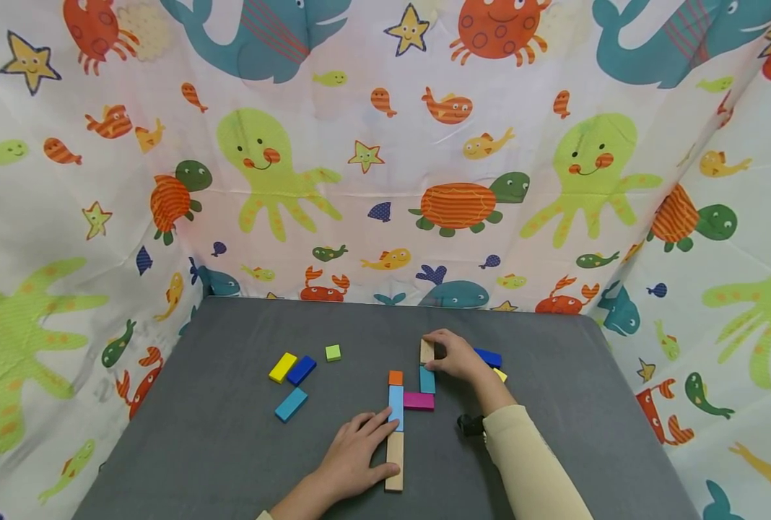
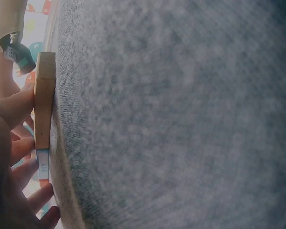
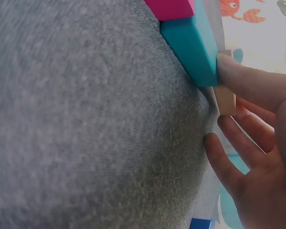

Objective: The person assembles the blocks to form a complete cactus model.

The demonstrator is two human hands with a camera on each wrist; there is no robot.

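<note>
A small wooden block (image 1: 427,352) — perhaps touching the teal block (image 1: 427,380); long wooden block (image 1: 395,451) — abutting light-blue block (image 1: 395,399).

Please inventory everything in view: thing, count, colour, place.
Long wooden block: 1, tan, row's near end
Light blue block: 1, light blue, middle
Orange block: 1, orange, row's far end
Magenta block: 1, magenta, right of row
Teal block: 1, teal, beyond magenta
Short wooden block: 1, tan, beyond teal
Cube: 1, green, left
Loose block: 1, blue-teal, left
Blue blocks: 2, dark blue, one per side
Yellow blocks: 2, yellow, one per side
Table: 1, grey, beneath
Cloth: count unclear, multicoloured, behind
Device: 1, black, right wrist
Sleeves: 2, cream, forearms
Left hand: 1, touching row
Right hand: 1, on short wooden block
</note>
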